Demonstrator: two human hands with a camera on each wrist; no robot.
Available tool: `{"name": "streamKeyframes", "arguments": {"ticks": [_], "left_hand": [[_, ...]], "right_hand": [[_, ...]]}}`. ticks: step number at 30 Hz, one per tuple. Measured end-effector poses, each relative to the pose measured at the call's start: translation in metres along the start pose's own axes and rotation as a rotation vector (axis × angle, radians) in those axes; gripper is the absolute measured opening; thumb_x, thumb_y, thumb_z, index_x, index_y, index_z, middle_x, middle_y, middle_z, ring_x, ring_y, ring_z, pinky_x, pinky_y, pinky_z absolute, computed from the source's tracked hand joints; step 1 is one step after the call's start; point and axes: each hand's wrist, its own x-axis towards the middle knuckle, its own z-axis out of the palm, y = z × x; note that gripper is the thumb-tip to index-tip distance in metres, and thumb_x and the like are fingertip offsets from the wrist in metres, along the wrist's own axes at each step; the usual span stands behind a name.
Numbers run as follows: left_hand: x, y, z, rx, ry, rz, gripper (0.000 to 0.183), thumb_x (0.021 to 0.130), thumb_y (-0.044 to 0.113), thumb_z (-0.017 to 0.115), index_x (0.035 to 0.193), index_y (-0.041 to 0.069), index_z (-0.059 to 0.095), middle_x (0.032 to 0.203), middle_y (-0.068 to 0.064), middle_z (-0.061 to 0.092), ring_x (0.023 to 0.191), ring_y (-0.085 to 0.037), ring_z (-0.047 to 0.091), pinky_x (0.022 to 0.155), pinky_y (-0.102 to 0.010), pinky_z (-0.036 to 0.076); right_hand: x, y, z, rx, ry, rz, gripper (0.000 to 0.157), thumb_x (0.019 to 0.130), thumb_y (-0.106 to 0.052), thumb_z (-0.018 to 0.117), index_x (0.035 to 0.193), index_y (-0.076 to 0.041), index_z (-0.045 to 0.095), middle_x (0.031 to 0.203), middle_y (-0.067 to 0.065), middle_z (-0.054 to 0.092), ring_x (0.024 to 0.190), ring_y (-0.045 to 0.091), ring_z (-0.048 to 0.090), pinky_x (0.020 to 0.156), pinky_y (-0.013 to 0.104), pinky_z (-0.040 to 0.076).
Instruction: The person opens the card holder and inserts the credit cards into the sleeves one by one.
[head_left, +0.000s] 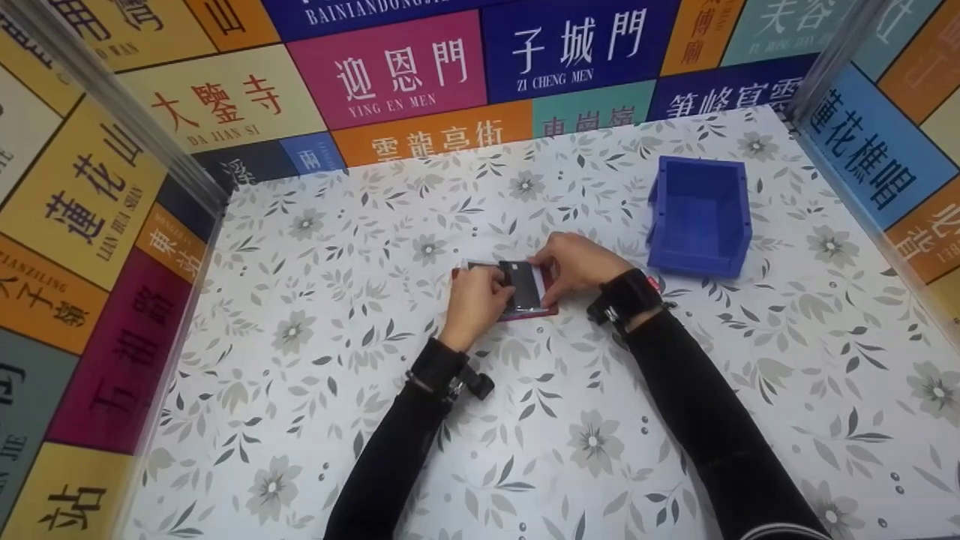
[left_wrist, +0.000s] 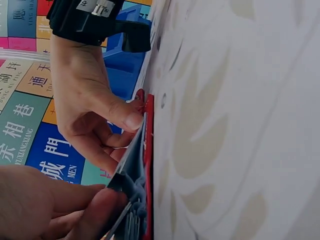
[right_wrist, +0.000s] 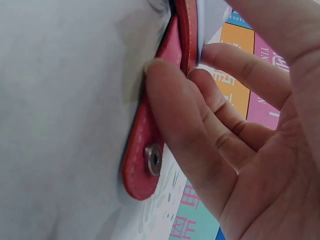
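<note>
A red card wallet lies open on the table, its clear plastic sleeves fanned up from the cover. A dark card shows on top in the head view. My left hand pinches the dark card's left side between thumb and fingers. On the wallet's right side, my right hand holds the edge, its thumb against the red cover and fingertips at the sleeves. A red strap with a metal snap sticks out beneath that thumb in the right wrist view. My left fingers hide part of the wallet.
A blue plastic bin stands at the back right of the table. White cloth with grey leaves and flowers covers the tabletop. Panels with large printed characters wall the back and both sides.
</note>
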Motion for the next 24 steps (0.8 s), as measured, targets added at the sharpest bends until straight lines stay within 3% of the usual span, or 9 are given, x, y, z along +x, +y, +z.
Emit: {"name": "streamKeyframes", "arguments": {"ticks": [5, 8, 17, 20, 24], "left_hand": [[-0.0015, -0.0008, -0.0028, 0.014, -0.082, -0.018, 0.036, 0.072, 0.026, 0.096, 0.097, 0.007, 0.078, 0.074, -0.001, 0.075, 0.072, -0.017, 0.069, 0.075, -0.034, 0.055], [-0.0018, -0.0016, -0.0014, 0.039, -0.097, -0.012, 0.037, 0.066, 0.027, 0.098, 0.093, 0.01, 0.079, 0.071, 0.001, 0.071, 0.07, -0.018, 0.065, 0.073, -0.035, 0.052], [-0.0042, 0.0008, 0.0036, 0.18, -0.116, 0.019, 0.045, 0.069, 0.029, 0.096, 0.107, 0.01, 0.082, 0.094, -0.008, 0.079, 0.09, -0.028, 0.07, 0.085, -0.042, 0.055], [-0.0039, 0.001, 0.0031, 0.169, -0.152, 0.034, 0.044, 0.072, 0.028, 0.095, 0.108, 0.006, 0.08, 0.096, -0.009, 0.079, 0.089, -0.027, 0.07, 0.084, -0.041, 0.055], [0.0001, -0.0052, -0.0037, 0.07, -0.212, 0.056, 0.039, 0.072, 0.023, 0.094, 0.102, 0.004, 0.079, 0.086, -0.009, 0.074, 0.078, -0.022, 0.063, 0.074, -0.035, 0.052]], "right_hand": [[-0.0003, 0.0, -0.0007, -0.012, -0.002, -0.009, 0.066, 0.06, -0.022, 0.101, 0.119, -0.006, 0.078, 0.076, 0.006, 0.072, 0.065, 0.016, 0.06, 0.062, 0.032, 0.051], [0.0001, -0.0014, -0.0012, -0.019, -0.006, -0.015, 0.064, 0.06, -0.022, 0.101, 0.118, -0.006, 0.078, 0.082, 0.007, 0.071, 0.07, 0.018, 0.061, 0.066, 0.033, 0.052], [-0.0016, -0.0051, -0.0008, -0.039, 0.004, -0.011, 0.063, 0.058, -0.021, 0.102, 0.115, -0.006, 0.079, 0.086, 0.009, 0.07, 0.078, 0.022, 0.058, 0.071, 0.036, 0.048], [-0.0021, -0.0065, -0.001, -0.051, 0.003, -0.006, 0.063, 0.057, -0.023, 0.102, 0.114, -0.006, 0.079, 0.086, 0.009, 0.069, 0.078, 0.022, 0.056, 0.07, 0.035, 0.047], [-0.0028, -0.0085, -0.002, -0.061, -0.003, 0.013, 0.067, 0.057, -0.026, 0.102, 0.116, -0.006, 0.077, 0.089, 0.009, 0.068, 0.078, 0.022, 0.056, 0.071, 0.035, 0.047]]}}
